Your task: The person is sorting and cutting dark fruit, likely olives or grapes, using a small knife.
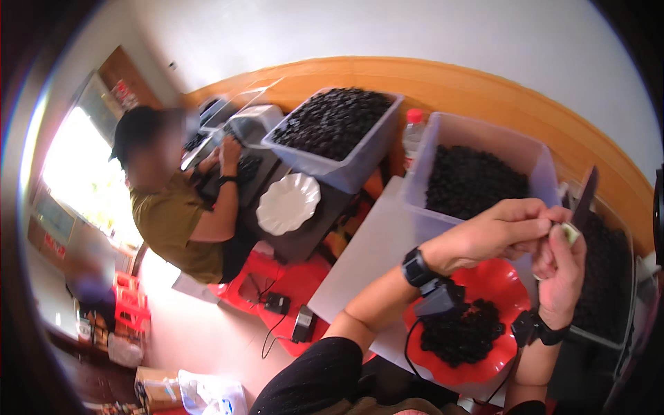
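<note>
Above the near red scalloped plastic plate (499, 277) of dark fruits (462, 332), the left hand (487, 235) and right hand (561, 266) pinch closed on one small, pale-green, seemingly soft, light piece (570, 233), best held gently by its sides.

View: head, one only; no second view is supplied, so no shared field can be stated.

Position: worn on the head of a seated person, above and just behind the hands.

Direction: faced downward and forward, over the person's own forearms, which enter from the lower edge.

Nearness: the left hand (494, 232) and right hand (559, 266) are seen close, right of centre; the red plate (498, 277) lies directly below them. A co-worker (176, 200) at the far table (304, 238) is seen well apart, at left.

Optics: wide fisheye; the wooden wall band (484, 86) is bent toward the rim, and the corners are darkened.
</note>
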Motion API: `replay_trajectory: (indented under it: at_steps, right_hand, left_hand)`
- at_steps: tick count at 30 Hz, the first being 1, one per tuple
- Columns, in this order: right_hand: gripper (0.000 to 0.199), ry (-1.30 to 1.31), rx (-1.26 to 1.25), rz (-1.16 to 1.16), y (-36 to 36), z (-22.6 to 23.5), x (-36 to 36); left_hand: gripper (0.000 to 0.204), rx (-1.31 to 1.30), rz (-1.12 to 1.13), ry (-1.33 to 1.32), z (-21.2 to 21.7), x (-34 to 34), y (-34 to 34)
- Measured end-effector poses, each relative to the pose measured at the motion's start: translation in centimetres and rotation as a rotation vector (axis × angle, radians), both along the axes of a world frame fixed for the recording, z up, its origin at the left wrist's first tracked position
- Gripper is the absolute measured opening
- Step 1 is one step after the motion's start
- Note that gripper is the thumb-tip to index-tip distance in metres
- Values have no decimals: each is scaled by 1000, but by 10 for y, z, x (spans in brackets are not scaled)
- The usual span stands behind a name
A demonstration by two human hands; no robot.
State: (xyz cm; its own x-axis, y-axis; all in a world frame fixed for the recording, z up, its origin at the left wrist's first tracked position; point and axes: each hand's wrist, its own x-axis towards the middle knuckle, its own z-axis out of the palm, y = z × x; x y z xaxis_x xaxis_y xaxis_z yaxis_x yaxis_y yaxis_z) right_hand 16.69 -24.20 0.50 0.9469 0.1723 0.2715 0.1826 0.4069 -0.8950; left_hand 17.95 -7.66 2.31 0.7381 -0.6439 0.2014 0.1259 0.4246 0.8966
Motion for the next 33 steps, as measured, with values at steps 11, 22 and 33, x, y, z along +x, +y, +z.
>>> replay_trajectory:
  at_steps: [11, 22, 33]
  right_hand:
    - [18, 37, 85, -24, -11, 23, -4]
    - [21, 143, 274, 631, -34, 41, -82]
    - [29, -16, 217, 715, -48, 64, -112]
  left_hand:
    - [13, 44, 161, 23, 5, 3, -7]
    - [13, -81, 628, 36, -11, 21, -2]
    - [31, -278, 730, 299, -10, 24, 1]
